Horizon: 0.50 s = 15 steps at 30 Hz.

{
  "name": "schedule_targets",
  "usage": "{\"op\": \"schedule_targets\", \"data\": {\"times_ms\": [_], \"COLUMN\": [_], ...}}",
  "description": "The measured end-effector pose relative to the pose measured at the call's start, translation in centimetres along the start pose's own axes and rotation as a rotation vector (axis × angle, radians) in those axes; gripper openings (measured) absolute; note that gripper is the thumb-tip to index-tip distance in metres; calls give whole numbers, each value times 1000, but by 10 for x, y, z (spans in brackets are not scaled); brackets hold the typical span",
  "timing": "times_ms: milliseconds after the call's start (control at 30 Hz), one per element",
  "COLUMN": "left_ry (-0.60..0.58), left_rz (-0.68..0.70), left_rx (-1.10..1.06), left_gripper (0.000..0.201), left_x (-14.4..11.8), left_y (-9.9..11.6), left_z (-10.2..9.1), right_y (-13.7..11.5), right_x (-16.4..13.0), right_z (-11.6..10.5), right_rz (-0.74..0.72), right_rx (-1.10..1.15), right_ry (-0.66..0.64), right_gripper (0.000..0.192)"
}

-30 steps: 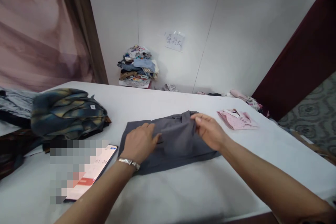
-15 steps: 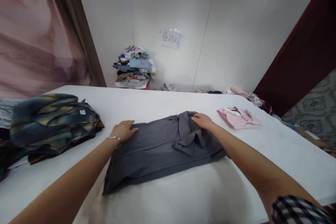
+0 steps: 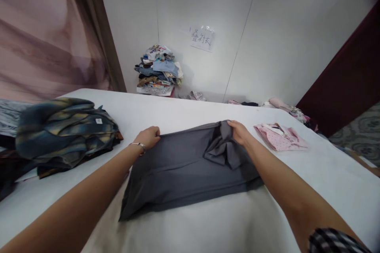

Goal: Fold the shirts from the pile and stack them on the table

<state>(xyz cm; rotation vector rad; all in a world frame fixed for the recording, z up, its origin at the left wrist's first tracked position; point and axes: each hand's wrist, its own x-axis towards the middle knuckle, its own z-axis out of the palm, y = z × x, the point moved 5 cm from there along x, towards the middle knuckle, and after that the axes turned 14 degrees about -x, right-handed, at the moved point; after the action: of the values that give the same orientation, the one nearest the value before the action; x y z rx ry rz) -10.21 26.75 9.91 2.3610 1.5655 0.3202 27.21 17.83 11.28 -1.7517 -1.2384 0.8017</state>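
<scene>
Both hands pinch the grey shirt's (image 3: 184, 170) far edge (collar bunched): left hand (image 3: 149, 137) at its left corner, right hand (image 3: 240, 132) beside the collar, mid-table (image 3: 208, 225).

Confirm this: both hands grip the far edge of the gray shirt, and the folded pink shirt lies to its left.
Not quite. The left hand and right hand do grip the gray shirt at its far edge, but the head view shows the folded pink shirt to its right.
</scene>
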Motion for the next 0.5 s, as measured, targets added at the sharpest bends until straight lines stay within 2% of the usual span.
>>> {"op": "schedule_targets", "data": {"times_ms": [67,133,233,333,500], "left_ry": [21,41,45,-5,-89], "left_rz": [18,65,208,315,307], "left_rx": [3,35,114,137,127], "left_gripper": [21,25,33,35,36], "left_x": [-9,-21,-45,-72,-95], "left_y": [4,11,23,30,31], "left_z": [-4,-6,-2,7,17], "right_y": [2,7,18,33,48], "right_x": [-18,-40,-70,-89,-99], "right_z": [-11,-15,-14,-11,-6], "right_rz": [44,135,200,198,192], "right_rx": [194,289,208,119,124], "right_ry": [-52,-130,-228,-250,-197], "right_gripper": [32,36,51,58,58]}}
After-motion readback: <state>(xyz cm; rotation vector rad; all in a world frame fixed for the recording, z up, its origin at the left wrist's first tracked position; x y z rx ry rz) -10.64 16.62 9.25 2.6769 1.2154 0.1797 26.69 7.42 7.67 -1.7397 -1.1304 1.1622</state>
